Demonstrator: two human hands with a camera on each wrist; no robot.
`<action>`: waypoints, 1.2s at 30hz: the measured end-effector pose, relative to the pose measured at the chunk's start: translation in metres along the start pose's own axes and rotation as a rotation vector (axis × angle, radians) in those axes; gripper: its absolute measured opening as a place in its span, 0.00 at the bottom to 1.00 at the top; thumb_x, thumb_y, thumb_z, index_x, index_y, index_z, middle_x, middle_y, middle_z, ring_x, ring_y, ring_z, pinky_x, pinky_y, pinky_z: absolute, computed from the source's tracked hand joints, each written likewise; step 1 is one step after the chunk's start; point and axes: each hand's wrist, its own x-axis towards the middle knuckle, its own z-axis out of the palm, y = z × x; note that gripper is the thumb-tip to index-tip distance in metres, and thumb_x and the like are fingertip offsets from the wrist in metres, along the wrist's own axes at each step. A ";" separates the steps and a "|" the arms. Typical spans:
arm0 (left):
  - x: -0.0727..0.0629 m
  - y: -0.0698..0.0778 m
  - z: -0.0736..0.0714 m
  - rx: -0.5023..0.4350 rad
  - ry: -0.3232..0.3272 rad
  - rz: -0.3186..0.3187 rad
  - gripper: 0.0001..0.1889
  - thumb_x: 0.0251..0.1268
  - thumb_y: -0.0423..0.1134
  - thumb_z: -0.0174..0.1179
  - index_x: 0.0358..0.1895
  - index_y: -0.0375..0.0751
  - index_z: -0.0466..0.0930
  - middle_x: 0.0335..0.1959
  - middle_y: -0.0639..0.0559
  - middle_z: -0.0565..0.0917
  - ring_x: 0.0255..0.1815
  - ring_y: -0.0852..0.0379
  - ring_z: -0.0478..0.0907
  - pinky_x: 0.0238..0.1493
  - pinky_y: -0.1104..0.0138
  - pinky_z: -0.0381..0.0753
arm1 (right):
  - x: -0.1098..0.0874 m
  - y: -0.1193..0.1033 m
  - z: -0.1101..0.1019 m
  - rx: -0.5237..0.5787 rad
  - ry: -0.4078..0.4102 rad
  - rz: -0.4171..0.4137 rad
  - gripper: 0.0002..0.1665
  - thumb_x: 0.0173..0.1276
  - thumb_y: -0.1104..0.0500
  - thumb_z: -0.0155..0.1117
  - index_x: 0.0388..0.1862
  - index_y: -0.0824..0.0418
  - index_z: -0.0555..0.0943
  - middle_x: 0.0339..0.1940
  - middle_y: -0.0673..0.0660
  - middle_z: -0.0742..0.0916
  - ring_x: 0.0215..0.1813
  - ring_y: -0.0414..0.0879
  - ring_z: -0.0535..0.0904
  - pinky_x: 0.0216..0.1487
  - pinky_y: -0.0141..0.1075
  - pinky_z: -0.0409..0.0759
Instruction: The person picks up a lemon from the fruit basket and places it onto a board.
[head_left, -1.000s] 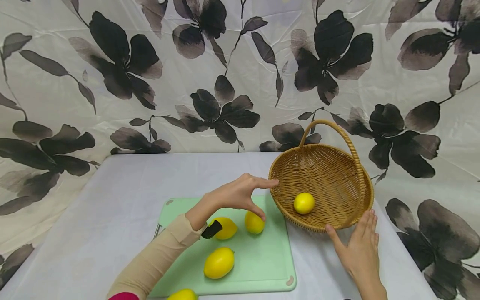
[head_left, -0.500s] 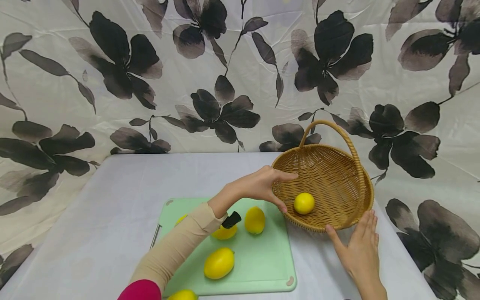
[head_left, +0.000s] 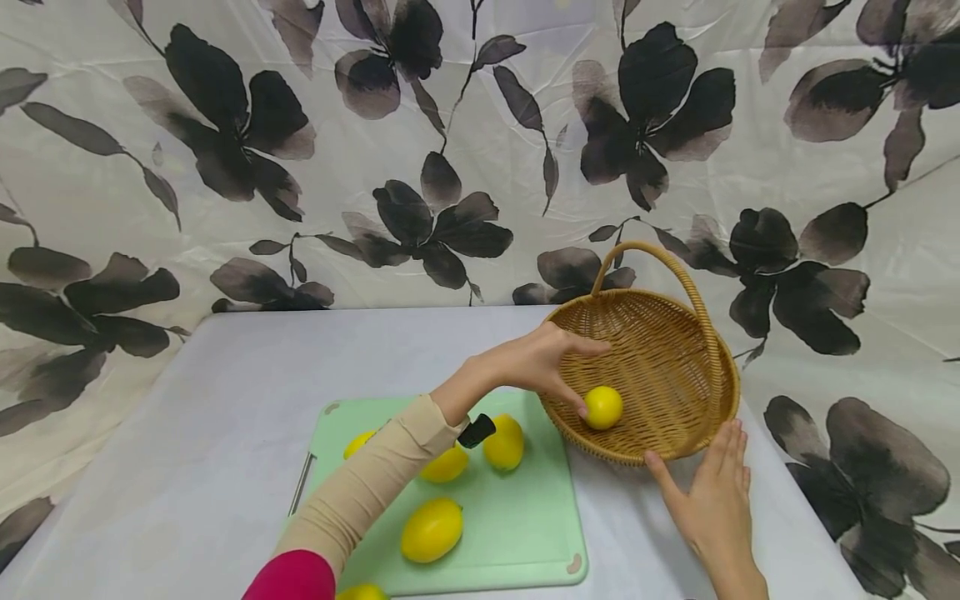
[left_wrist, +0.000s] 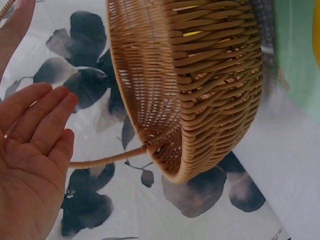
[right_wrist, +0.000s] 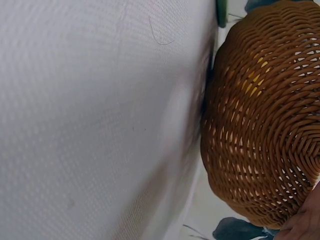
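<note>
A wicker basket with a tall arched handle stands at the right of the table. One yellow lemon lies inside it. My left hand reaches over the basket's left rim, fingers extended and thumb spread, the thumb tip right beside that lemon. In the left wrist view the left palm holds nothing. My right hand rests against the basket's front right side with straight fingers and the thumb apart. The right wrist view shows only part of the right hand at the woven wall.
A green cutting board lies left of the basket on the white-covered table. Several lemons rest on or by it, among them one lemon near its middle and another lemon nearer the basket. Behind hangs a flower-print cloth.
My left hand has moved right, from above the board's lemon to over the basket rim and in beside the lemon there. The right hand stays at the basket. The head view has shifted slightly.
</note>
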 end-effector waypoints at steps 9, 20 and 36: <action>0.007 -0.006 0.001 0.017 0.001 -0.020 0.45 0.42 0.52 0.76 0.67 0.39 0.70 0.65 0.48 0.75 0.50 0.60 0.78 0.54 0.73 0.75 | 0.000 0.000 0.001 0.004 0.003 0.001 0.68 0.64 0.33 0.57 0.74 0.71 0.27 0.76 0.70 0.34 0.78 0.67 0.32 0.68 0.71 0.45; 0.019 -0.009 0.006 0.021 -0.015 -0.033 0.44 0.44 0.52 0.75 0.67 0.39 0.70 0.34 0.46 0.85 0.18 0.64 0.44 0.25 0.75 0.54 | -0.001 -0.002 0.000 -0.003 -0.002 0.014 0.68 0.65 0.33 0.56 0.74 0.72 0.27 0.76 0.70 0.34 0.77 0.67 0.32 0.69 0.71 0.45; 0.053 -0.006 0.023 0.037 -0.087 -0.051 0.43 0.45 0.55 0.74 0.67 0.43 0.71 0.12 0.59 0.52 0.19 0.64 0.46 0.24 0.77 0.54 | 0.000 0.000 -0.001 -0.010 -0.013 0.019 0.68 0.65 0.32 0.56 0.74 0.71 0.26 0.76 0.69 0.34 0.77 0.68 0.32 0.68 0.71 0.46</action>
